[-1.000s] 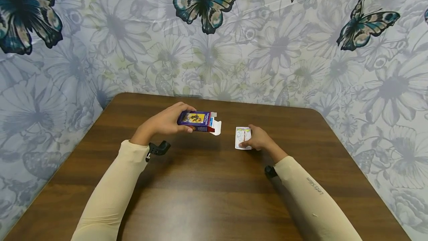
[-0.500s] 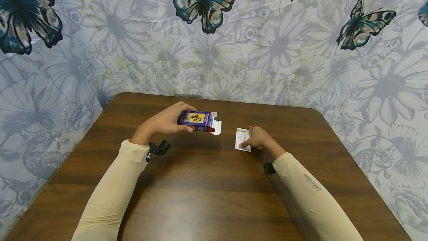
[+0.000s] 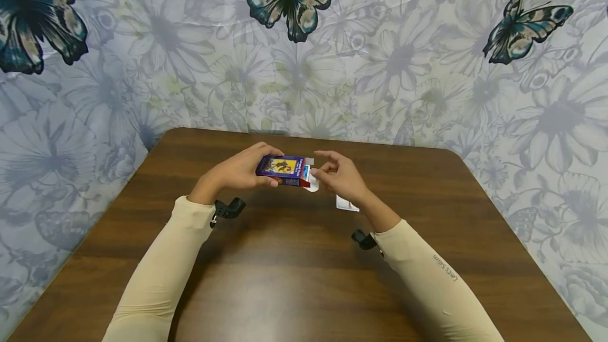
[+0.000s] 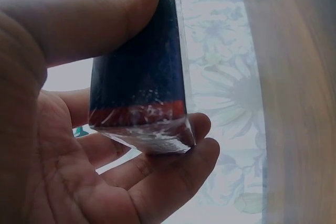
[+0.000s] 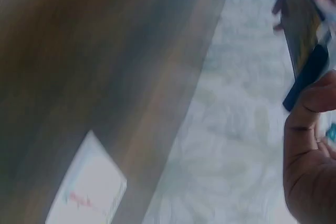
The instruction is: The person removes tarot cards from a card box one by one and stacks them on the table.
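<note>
Pale grey and flowered, the backdrop point(image 3: 199, 78) filled the top of the frame, with the brown table point(image 3: 271, 289) spread below. Cream sleeves point(image 3: 147, 273) reached in from the lower left and lower right. Near the centre the left hand point(image 3: 237, 173) clamped thumb and fingers on opposite sides of a purple box point(image 3: 282, 169), raised above the table, its open end towards the right hand point(image 3: 343, 179). That hand's thumb and forefinger stood apart. Right of centre, partly hidden by it, a white-bordered card point(image 3: 345, 205) lay on the table. Smallest was the box's white flap point(image 3: 312, 186) — whether the right thumb touched it, I couldn't tell.
</note>
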Motion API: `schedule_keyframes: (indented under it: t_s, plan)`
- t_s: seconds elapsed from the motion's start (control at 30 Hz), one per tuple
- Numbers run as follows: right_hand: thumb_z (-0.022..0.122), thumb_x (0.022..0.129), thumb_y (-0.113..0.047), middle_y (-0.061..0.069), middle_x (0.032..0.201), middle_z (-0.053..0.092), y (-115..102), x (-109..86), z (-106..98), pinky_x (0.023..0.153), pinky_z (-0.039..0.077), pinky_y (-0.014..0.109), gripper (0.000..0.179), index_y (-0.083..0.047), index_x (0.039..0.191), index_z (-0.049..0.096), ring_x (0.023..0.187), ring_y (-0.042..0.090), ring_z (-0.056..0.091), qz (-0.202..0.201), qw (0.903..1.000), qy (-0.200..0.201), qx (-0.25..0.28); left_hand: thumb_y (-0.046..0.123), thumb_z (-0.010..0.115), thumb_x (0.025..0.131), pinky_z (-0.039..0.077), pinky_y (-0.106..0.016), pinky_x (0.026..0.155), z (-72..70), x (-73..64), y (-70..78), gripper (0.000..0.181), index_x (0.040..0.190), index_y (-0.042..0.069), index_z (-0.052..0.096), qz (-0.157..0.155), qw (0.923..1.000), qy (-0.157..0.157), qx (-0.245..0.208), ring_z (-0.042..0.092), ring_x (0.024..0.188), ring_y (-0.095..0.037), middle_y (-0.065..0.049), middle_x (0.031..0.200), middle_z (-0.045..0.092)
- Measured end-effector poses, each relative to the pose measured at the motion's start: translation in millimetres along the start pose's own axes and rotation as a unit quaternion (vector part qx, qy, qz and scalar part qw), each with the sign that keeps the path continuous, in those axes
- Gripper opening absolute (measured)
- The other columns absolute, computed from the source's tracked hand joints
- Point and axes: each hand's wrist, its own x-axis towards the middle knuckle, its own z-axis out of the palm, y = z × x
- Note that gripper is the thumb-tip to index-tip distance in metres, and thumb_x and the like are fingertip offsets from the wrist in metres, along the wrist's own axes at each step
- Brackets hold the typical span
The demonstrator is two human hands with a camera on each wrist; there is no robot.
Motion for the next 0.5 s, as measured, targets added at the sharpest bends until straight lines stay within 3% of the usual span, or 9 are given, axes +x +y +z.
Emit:
schedule_keyframes:
  t_s: [0.1,0.23,0.5]
  plan:
    - [0.067,0.095,-0.024,0.003,0.076,0.066,-3.2,3.9,14.6,0.046,0.042,0.026,0.060,-0.012,0.148,0.040,0.046,0.011,0.046,0.034,0.9992,-0.020,0.008,0.035,0.079,0.084,0.043,-0.046,0.101,-0.2,-1.1,1.7,0.067,0.139,0.012,0.049,-0.002,1.0000,-0.001,-0.004,0.050,0.115,-0.024,-0.009,0.131,0.050]
    - [0.061,0.097,-0.020,-0.002,0.069,0.063,-0.6,8.9,25.1,0.042,0.039,0.024,0.059,-0.011,0.150,0.036,0.042,0.010,0.044,0.045,0.9987,-0.009,0.025,0.035,0.079,0.084,0.044,-0.047,0.101,0.2,-2.7,2.8,0.067,0.140,0.012,0.049,0.000,1.0000,0.001,-0.007,0.050,0.115,-0.024,-0.009,0.131,0.050]
    - [0.059,0.095,-0.012,-0.006,0.066,0.061,-1.4,12.3,27.8,0.044,0.033,0.022,0.059,-0.011,0.150,0.036,0.043,0.007,0.038,0.060,0.9968,-0.007,0.052,0.035,0.078,0.084,0.043,-0.045,0.101,-1.5,-1.3,2.3,0.065,0.139,0.013,0.050,0.001,1.0000,0.001,-0.005,0.050,0.115,-0.023,-0.008,0.131,0.050]
